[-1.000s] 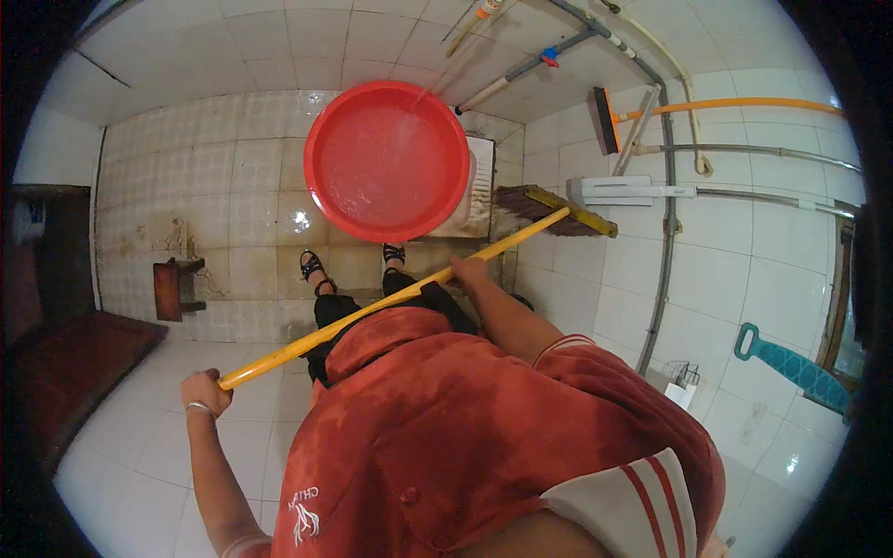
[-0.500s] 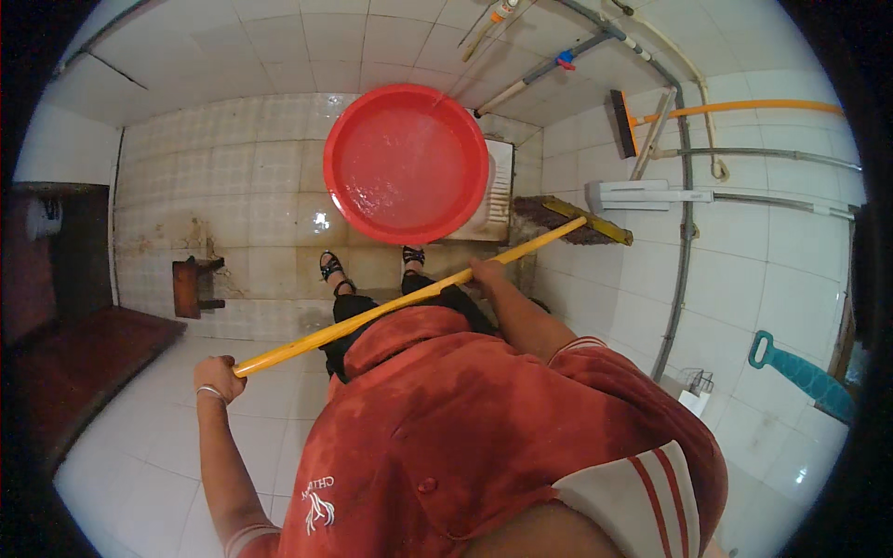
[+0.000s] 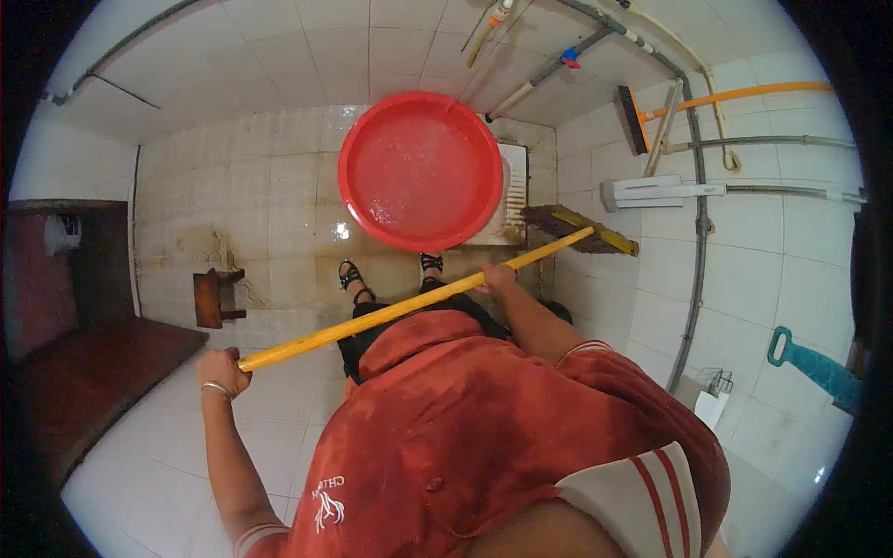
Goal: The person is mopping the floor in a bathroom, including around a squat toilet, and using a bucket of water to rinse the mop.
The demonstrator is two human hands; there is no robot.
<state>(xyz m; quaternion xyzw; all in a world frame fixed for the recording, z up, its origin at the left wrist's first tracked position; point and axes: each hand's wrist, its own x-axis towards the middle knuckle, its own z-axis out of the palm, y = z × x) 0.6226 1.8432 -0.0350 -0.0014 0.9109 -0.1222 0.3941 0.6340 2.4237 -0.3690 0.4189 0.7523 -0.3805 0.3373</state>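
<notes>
Both my hands grip a broom by its long yellow handle, which slants across the front of my body. My left hand is closed round the handle's near end, out to the left. Further along the shaft, in front of my waist, my right hand is wrapped round it. The broom's head, dark with a yellow edge, is at the far right, raised beside the tiled wall. A large red basin holding cloudy water stands beyond my feet.
A squat toilet lies partly under the basin. Left of my feet is a small brown stool. An orange-handled brush, a flat mop and pipes line the right wall. Wet floor tiles shine near the basin.
The whole view has shifted slightly. The broom's head has turned a little, showing less of its bristles. Both hands keep their hold on the handle.
</notes>
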